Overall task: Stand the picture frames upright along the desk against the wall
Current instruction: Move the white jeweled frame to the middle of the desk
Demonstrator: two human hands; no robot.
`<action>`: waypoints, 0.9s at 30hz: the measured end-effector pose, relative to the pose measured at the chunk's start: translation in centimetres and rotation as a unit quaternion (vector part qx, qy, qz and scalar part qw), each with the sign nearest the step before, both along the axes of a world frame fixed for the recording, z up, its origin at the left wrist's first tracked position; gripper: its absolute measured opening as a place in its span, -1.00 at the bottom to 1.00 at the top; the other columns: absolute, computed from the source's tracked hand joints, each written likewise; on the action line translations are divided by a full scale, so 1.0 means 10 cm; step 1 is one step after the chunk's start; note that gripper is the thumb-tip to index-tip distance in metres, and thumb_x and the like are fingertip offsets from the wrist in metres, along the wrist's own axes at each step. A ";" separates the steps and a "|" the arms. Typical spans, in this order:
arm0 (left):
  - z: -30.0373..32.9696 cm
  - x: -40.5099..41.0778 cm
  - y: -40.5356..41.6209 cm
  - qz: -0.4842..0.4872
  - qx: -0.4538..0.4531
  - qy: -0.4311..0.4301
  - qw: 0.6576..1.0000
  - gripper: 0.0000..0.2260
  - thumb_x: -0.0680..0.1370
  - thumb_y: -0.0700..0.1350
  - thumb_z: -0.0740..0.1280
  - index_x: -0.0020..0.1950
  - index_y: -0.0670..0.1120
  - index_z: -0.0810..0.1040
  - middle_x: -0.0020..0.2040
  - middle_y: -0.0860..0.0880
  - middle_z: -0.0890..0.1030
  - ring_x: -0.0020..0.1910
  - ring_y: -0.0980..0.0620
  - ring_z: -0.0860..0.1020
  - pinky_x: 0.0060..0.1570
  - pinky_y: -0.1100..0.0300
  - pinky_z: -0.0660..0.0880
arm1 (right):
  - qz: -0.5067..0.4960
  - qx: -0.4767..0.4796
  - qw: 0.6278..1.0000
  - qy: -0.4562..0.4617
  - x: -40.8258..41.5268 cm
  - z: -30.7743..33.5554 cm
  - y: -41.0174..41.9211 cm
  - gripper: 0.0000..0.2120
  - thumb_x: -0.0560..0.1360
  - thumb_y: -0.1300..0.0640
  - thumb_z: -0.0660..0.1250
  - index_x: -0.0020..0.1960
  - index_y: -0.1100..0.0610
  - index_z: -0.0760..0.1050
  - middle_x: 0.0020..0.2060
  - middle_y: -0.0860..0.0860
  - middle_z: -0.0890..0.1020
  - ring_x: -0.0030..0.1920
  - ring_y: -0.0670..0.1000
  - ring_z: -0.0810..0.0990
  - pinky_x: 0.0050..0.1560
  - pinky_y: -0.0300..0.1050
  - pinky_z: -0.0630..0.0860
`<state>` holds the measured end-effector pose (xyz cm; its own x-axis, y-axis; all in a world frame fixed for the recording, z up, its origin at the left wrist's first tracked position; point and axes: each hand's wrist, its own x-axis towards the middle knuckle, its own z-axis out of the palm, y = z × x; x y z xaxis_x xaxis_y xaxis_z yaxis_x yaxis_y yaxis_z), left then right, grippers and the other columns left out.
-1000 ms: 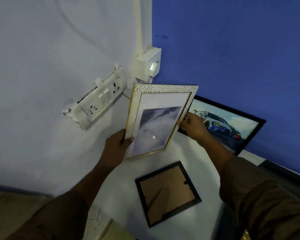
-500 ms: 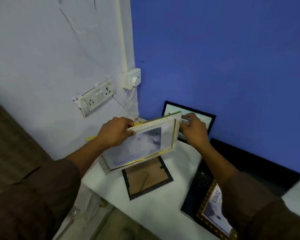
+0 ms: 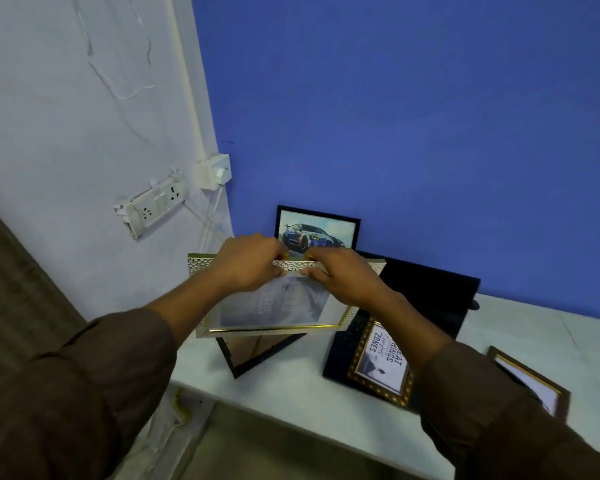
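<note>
Two hands, left (image 3: 246,265) and right (image 3: 343,275), grip the white frame's (image 3: 274,327) top edge, so you can steady it upright above the bench (image 3: 520,323).

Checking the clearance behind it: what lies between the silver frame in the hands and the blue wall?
In the head view, the car picture frame stands against the blue wall, directly behind the silver frame.

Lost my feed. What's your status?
Both hands, left hand and right hand, grip silver-and-gold frame's top edge. Black frame lies face down beneath it.
</note>
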<state>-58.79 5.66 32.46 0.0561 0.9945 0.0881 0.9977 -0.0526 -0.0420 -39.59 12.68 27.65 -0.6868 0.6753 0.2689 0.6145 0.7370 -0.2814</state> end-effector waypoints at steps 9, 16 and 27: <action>-0.21 0.64 -0.45 -0.108 0.206 -0.130 0.964 -0.67 0.55 0.03 0.32 0.28 0.01 0.61 0.25 0.01 0.65 0.26 0.00 0.56 0.35 0.00 0.27 | -0.176 -0.053 0.978 0.099 1.09 -0.04 -0.44 -0.73 0.58 -0.19 0.27 -0.01 0.00 0.58 -0.11 -0.03 0.69 -0.10 0.04 0.63 -0.12 0.04 0.55; -0.51 1.29 -0.46 -0.059 0.052 -0.306 0.949 -0.72 0.52 0.08 0.33 0.16 0.02 0.64 0.12 0.02 0.70 0.07 -0.04 0.65 0.10 0.07 0.54 | -0.346 -0.087 0.908 0.221 2.24 0.09 -0.56 -0.69 0.57 -0.16 0.30 -0.14 0.08 0.52 -0.24 0.00 0.61 -0.18 0.06 0.57 -0.20 0.01 0.47; -0.73 2.74 0.44 -0.008 -0.282 -0.552 0.785 -0.35 0.54 0.05 0.42 0.52 -0.03 0.19 0.36 -0.04 0.50 0.22 -0.02 0.51 0.07 0.19 0.42 | -0.412 -0.163 0.801 0.401 3.65 0.13 -0.38 -0.68 0.60 -0.14 0.26 0.01 0.10 0.60 -0.08 0.06 0.70 -0.09 0.10 0.69 -0.07 0.07 0.61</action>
<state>-31.37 10.05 25.21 0.2673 0.8931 -0.3617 0.4098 0.2344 0.8815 -3.07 8.90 28.91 0.3355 0.9347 0.1171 0.3790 -0.0201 -0.9252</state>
